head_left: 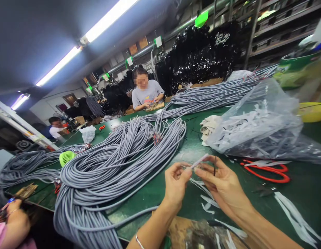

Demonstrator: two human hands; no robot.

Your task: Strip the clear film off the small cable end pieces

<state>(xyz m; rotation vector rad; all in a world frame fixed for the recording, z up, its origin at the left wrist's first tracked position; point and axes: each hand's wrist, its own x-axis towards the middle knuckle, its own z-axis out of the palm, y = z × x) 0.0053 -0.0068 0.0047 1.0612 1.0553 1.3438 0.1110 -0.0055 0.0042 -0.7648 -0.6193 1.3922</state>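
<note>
My left hand (pixel 176 181) and my right hand (pixel 219 180) meet above the green table, fingertips pinching a slim pale strip (pixel 199 161) between them. Whether a cable end lies under the fingers I cannot make out. A thin dark piece (pixel 215 166) shows by the fingers of my right hand; its kind is unclear. White strips (pixel 209 201) lie on the table below my hands. One grey cable (pixel 139 217) runs toward my left wrist from a large looped bundle of grey cables (pixel 108 166) on the left.
Red-handled scissors (pixel 271 173) lie to the right, before a clear plastic bag (pixel 254 128) of white strips. Near the front edge is a brown board (pixel 178 230). A green basket (pixel 67 158) stands at left. A co-worker (pixel 148 91) sits across the green table (pixel 194 152); another's arm (pixel 19 219) shows lower left.
</note>
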